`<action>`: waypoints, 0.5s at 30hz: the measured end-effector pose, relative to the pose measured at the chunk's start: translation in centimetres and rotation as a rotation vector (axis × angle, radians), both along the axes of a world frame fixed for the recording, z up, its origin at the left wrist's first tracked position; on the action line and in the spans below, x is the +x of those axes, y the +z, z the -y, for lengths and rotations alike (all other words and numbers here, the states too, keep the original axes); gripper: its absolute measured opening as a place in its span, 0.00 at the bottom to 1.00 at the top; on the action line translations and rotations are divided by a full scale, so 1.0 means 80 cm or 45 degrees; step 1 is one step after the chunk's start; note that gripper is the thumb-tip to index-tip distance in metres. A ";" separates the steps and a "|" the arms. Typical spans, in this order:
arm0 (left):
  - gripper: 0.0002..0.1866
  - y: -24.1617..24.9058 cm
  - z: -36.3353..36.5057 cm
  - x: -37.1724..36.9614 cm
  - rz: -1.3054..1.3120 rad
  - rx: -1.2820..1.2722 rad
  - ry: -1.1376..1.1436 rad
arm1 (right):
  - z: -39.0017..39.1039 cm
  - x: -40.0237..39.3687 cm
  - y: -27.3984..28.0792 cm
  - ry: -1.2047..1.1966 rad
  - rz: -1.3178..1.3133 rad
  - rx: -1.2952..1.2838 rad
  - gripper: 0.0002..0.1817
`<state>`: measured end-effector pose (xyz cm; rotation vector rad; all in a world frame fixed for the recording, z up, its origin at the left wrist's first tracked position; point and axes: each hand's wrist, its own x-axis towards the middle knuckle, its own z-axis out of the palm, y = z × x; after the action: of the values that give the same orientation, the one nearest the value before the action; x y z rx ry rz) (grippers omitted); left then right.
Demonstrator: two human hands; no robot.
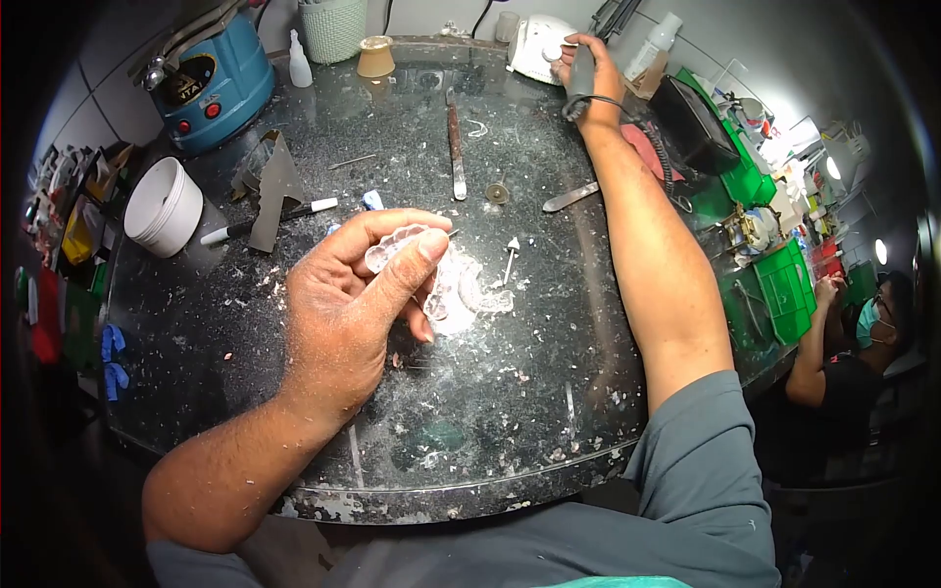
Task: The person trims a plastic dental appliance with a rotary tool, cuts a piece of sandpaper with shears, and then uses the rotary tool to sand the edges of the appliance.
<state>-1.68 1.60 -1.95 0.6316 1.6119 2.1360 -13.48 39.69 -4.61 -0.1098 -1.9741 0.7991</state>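
My left hand point(358, 294) is closed around a clear, tooth-shaped plastic piece point(392, 247), pinched between thumb and fingers above the middle of the dark table. Just right of it, another clear scalloped piece point(495, 300) lies on white powder. My right hand point(593, 76) reaches to the back right, beside a white box-like device point(541, 47) with a round knob. A grey cylindrical handpiece point(580, 73) with a dark cord is at its palm, and its thumb and fingers are bent near the knob. Whether the fingertips touch the knob is unclear.
On the dark table point(470, 431) are a wooden-handled knife point(455, 147), a metal blade point(570, 197), a small burr point(511, 260), a marker point(270, 221) and a white tub point(165, 208). A blue machine point(211, 88) stands back left. A masked person point(843, 363) sits far right.
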 end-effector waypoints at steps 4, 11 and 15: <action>0.12 0.005 0.001 0.006 -0.054 -0.111 -0.045 | 0.004 0.001 0.002 -0.116 -0.006 0.065 0.23; 0.13 0.002 0.001 0.000 0.102 -0.068 -0.089 | 0.006 -0.005 0.005 -0.106 -0.036 0.023 0.22; 0.15 -0.001 0.002 -0.002 0.189 -0.048 -0.131 | 0.010 0.000 0.006 -0.152 -0.015 0.051 0.22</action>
<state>-1.85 1.44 -2.05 0.5195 1.5040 2.0234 -13.46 38.91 -4.12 -0.1975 -1.9520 0.6810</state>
